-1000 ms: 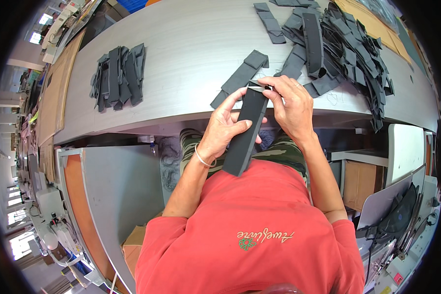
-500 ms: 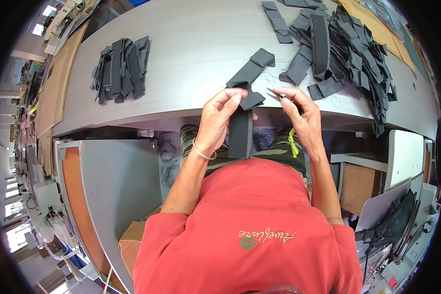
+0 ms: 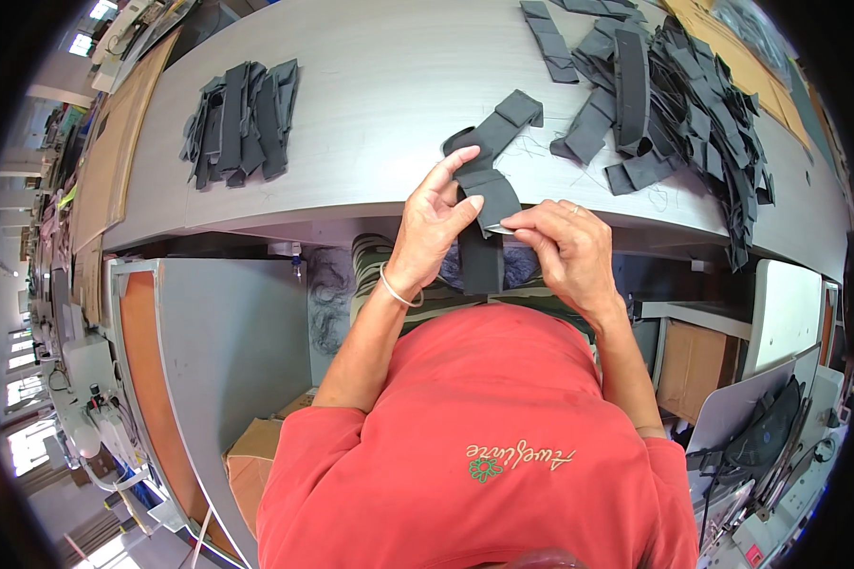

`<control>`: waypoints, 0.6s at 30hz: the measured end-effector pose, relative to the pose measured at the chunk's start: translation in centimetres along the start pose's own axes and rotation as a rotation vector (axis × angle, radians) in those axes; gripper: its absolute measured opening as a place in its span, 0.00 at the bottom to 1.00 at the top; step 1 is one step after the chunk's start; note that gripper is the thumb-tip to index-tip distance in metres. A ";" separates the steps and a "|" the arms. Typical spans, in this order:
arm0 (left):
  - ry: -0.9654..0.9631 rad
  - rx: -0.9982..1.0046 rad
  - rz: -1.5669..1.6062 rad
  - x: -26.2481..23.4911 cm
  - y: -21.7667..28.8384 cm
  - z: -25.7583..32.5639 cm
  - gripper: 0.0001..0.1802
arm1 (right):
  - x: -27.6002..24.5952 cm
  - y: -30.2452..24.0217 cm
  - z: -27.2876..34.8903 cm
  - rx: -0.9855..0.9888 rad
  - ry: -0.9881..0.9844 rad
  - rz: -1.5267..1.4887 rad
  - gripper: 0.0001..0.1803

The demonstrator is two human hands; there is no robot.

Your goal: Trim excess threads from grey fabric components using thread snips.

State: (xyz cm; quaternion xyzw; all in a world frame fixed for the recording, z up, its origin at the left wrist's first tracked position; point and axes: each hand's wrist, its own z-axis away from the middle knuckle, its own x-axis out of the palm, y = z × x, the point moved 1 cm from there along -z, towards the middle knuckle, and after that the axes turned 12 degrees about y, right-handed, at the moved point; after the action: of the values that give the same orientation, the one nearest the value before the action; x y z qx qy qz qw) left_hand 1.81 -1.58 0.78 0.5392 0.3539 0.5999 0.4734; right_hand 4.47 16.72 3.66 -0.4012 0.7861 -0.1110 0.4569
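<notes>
A dark grey fabric strip (image 3: 490,192) with folded, stitched sections hangs over the table's front edge, its far end lying on the tabletop. My left hand (image 3: 429,228) grips it at a fold, thumb on top and index finger stretched along it. Pinched in my right hand (image 3: 576,248) is a small pointed metal tool (image 3: 498,229). Its thin silvery tip meets the near edge of the folded section; the rest of the tool is hidden by my fingers.
On the grey table (image 3: 380,85), a heap of dark strips (image 3: 702,123) spreads at the right, some hanging over the front edge. A smaller bundle of strips (image 3: 242,123) lies at the left. Loose threads are scattered near the heap. A grey cabinet (image 3: 237,322) stands below left.
My right hand has moved left and down, bringing the tool's tip from beside the strip onto its edge. The folded section has turned flatter in my left hand.
</notes>
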 end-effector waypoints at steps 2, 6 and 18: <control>-0.004 -0.018 -0.049 -0.1 -0.2 0.0 0.30 | -0.1 0.1 -0.1 0.156 0.040 -0.129 0.06; -0.075 0.086 0.071 0.5 -0.8 0.1 0.31 | 0.5 0.0 -0.3 0.225 0.109 -0.109 0.06; -0.126 0.114 -0.002 0.9 -0.8 0.2 0.30 | 1.6 -0.1 -0.3 0.138 0.207 -0.048 0.05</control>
State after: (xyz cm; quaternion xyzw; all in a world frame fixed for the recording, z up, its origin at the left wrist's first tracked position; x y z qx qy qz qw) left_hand 2.22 -0.50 0.40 0.6016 0.3573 0.5432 0.4640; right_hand 3.88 15.40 2.91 -0.3739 0.8098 -0.2167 0.3969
